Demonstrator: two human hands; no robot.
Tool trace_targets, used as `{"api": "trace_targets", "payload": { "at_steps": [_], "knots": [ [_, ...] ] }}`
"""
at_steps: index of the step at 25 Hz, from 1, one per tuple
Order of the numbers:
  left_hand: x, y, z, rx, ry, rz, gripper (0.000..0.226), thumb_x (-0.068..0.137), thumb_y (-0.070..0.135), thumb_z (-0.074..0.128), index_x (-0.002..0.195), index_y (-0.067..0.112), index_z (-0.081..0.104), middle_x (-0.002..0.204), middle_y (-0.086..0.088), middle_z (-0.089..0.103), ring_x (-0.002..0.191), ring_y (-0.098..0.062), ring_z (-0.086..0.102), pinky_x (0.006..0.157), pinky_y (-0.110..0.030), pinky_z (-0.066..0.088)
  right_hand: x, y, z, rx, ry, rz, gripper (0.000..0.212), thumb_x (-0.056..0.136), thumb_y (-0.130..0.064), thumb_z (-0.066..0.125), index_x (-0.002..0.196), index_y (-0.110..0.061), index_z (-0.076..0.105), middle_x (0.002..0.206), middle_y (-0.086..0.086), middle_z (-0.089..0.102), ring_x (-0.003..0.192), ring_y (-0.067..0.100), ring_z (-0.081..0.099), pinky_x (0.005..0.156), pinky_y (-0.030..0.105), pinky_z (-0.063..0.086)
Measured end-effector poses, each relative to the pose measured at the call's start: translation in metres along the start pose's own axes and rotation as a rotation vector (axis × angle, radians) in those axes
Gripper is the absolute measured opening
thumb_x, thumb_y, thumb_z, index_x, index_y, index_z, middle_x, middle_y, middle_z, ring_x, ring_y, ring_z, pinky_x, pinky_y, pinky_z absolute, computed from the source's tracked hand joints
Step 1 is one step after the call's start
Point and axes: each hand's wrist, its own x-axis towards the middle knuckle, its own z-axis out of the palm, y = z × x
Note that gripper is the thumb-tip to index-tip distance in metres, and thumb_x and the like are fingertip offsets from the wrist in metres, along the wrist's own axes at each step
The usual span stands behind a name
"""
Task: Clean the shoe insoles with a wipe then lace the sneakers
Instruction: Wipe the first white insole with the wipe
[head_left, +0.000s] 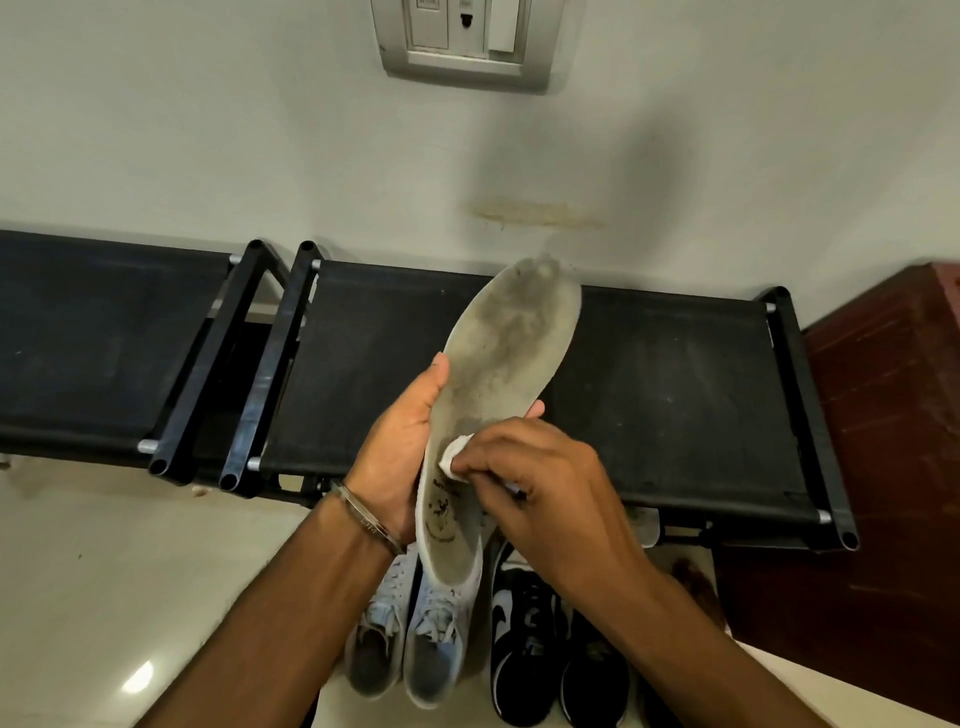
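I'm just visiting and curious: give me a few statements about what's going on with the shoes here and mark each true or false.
1. The left hand holds a dirty insole. True.
2. The right hand holds a brush. False: it pinches a white wipe against the insole.
3. The insole lies flat on the black bench. False: it is held up in the air in front of the bench.
4. Pale blue sneakers and black-and-white sneakers stand on the floor below the hands. True.
5. The left wrist wears a bracelet. True.
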Motion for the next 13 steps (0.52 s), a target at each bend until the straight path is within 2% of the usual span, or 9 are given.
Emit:
{"api": "trace_targets", "payload": {
  "at_steps": [3, 7, 10, 13],
  "knots": [
    [-0.001, -0.007, 0.004, 0.060, 0.008, 0.015, 0.066, 0.096, 0.056, 0.039, 0.139, 0.007, 0.050, 0.128, -0.015, 0.062, 0.113, -0.024, 0.061, 0.096, -0.036, 0.053, 0.003, 0.013, -0.011, -0.164, 0.135, 0.024, 0.018, 0.081, -0.003, 0.077, 0.095, -0.013, 0.076, 0.097, -0.003, 0.070, 0.089, 0.014, 0.065, 0.080, 0.029, 0.055],
    [-0.002, -0.014, 0.009, 0.145, 0.036, 0.035, 0.058, 0.098, 0.051, 0.038, 0.136, 0.010, 0.053, 0.130, -0.016, 0.062, 0.118, -0.028, 0.061, 0.101, -0.046, 0.049, 0.007, 0.035, -0.029, -0.177, 0.293, 0.144, 0.015, 0.082, 0.001, 0.074, 0.092, -0.011, 0.077, 0.096, -0.001, 0.072, 0.085, 0.013, 0.067, 0.075, 0.033, 0.057],
    [-0.002, -0.010, 0.008, 0.102, 0.047, 0.029, 0.064, 0.096, 0.054, 0.040, 0.138, 0.007, 0.051, 0.125, -0.015, 0.064, 0.112, -0.026, 0.063, 0.097, -0.041, 0.051, 0.003, 0.015, -0.013, -0.047, 0.171, 0.131, 0.017, 0.083, -0.002, 0.074, 0.095, -0.013, 0.077, 0.099, -0.003, 0.072, 0.086, 0.009, 0.068, 0.078, 0.031, 0.058],
    [-0.002, -0.001, 0.001, 0.010, 0.039, 0.013, 0.070, 0.094, 0.060, 0.038, 0.141, 0.009, 0.047, 0.131, -0.023, 0.059, 0.115, -0.030, 0.063, 0.089, -0.039, 0.057, -0.003, -0.009, 0.003, 0.068, 0.033, 0.047, 0.017, 0.082, -0.006, 0.074, 0.096, -0.015, 0.077, 0.099, -0.005, 0.072, 0.093, 0.008, 0.067, 0.083, 0.030, 0.055]
  ]
}}
